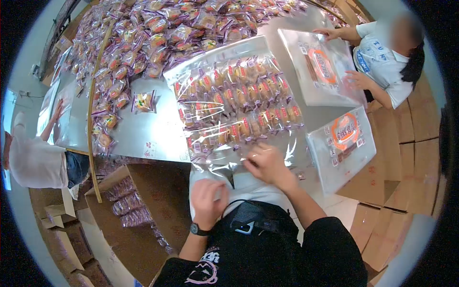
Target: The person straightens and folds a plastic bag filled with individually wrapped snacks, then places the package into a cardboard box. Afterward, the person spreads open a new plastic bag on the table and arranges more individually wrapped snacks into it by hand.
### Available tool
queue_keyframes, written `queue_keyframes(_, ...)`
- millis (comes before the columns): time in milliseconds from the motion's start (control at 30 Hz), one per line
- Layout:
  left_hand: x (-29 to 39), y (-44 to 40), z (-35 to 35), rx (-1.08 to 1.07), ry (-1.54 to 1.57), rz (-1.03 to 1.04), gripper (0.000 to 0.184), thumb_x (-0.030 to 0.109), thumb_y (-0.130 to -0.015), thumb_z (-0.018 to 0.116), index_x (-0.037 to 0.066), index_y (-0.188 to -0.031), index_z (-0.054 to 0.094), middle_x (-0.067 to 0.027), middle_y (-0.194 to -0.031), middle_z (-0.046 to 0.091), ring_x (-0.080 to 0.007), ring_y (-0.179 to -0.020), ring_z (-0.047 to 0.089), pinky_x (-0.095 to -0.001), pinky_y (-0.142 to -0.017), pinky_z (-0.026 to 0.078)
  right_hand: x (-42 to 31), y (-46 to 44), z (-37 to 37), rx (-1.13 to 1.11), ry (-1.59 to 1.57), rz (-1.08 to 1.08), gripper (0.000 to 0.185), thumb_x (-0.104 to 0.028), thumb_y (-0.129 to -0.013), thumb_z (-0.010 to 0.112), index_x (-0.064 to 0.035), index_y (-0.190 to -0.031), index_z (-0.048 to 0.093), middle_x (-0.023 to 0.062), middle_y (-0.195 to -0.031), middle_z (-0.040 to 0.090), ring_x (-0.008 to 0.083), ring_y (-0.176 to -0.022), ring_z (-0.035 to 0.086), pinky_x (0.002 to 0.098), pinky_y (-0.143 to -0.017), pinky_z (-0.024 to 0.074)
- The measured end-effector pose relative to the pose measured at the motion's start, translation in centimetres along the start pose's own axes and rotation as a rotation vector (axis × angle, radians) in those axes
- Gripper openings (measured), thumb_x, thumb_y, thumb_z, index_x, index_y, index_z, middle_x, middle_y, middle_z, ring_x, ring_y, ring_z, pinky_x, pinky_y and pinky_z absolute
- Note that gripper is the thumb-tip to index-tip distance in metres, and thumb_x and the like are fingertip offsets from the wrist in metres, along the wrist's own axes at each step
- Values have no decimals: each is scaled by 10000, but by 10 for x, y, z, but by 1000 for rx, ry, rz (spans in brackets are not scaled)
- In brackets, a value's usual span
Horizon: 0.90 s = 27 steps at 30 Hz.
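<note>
A large clear plastic bag (282, 143) lies before me on the metal table, its near end reaching the table's front edge. Inside it are rows of small wrapped cakes (229, 95) with red labels. My right hand (267, 165) is over the near end of the bag, fingers curled together at the film. Just below the bag's near edge, my left hand (208, 198) has loosely bent fingers, with the thumb apart and nothing visible in it. A single wrapped cake (144, 102) lies left of the bag.
A heap of wrapped cakes (181, 33) covers the back of the table (143, 129). Printed bags are stacked right (311, 91), with another printed stack (342, 148) nearer. An open carton (162, 191) holds packs below left. People work at both sides; cartons (397, 162) stand right.
</note>
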<state>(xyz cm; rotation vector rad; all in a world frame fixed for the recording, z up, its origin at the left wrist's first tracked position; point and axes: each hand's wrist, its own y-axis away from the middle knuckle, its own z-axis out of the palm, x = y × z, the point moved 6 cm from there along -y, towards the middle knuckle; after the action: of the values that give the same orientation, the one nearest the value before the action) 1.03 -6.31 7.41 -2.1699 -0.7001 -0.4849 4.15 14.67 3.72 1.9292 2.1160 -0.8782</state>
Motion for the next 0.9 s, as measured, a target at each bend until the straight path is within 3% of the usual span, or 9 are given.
queue_keyframes(33,3,-6,21,-137,35,-28,282,63,-787,795,60,-1051,695,-91,-920,661,-303,-872,637,-429,-774,519,6,-2,-7,22,22,5,177,-251,-890,735,-80,-854,704,104,-881,712,307,-843,677,438,-734,553)
queue_keyframes(167,3,-38,74,-258,-25,-1,202,123,-864,723,59,-1054,696,-114,-899,693,-333,-849,665,-460,-752,511,26,-4,-5,-1,107,20,245,-254,-891,737,-54,-1024,687,131,-959,713,346,-963,668,489,-817,533)
queue_keyframes(300,-20,-44,107,-302,-25,-150,212,150,-915,666,68,-1108,696,-146,-923,692,-353,-879,662,-480,-804,493,38,-2,5,-19,95,130,264,-236,-926,699,-76,-1130,649,159,-902,673,372,-909,668,499,-779,531)
queue_keyframes(367,-28,-38,115,-364,-91,-211,245,140,-926,651,72,-1158,684,-160,-949,682,-361,-863,654,-481,-805,487,41,-2,9,33,104,127,265,-243,-925,703,-87,-1131,645,156,-891,663,372,-886,667,498,-760,535)
queue_keyframes(467,-26,-42,116,-277,-127,-165,272,134,-939,632,66,-1200,658,-166,-939,665,-374,-834,650,-489,-802,486,44,-5,14,100,77,127,219,-259,-918,719,-120,-1077,660,134,-825,647,350,-801,668,468,-678,538)
queue_keyframes(567,-29,-48,116,-209,-21,-253,283,110,-941,619,54,-1218,631,-167,-928,648,-374,-839,649,-485,-785,492,53,-6,19,135,53,134,182,-264,-909,733,-131,-1021,680,115,-772,634,334,-743,663,447,-634,534)
queue_keyframes(767,-24,-55,121,-159,-99,-309,210,86,-923,648,49,-1129,646,-183,-946,651,-375,-861,654,-468,-754,507,47,-9,12,208,-33,103,131,-222,-889,741,-121,-960,700,107,-763,639,318,-704,654,423,-615,532)
queue_keyframes(867,-26,-47,120,-112,-19,-264,232,143,-918,676,69,-1138,671,-155,-1051,672,-344,-887,650,-450,-791,506,44,-5,1,266,-80,62,134,-142,-850,761,-101,-966,707,104,-762,641,309,-696,642,412,-629,529)
queue_keyframes(900,-23,-42,117,-54,-83,-106,271,153,-917,680,77,-1177,673,-133,-1103,674,-326,-921,646,-447,-825,502,40,0,-7,307,-115,50,152,-104,-827,775,-85,-962,706,104,-765,646,307,-700,639,408,-643,527)
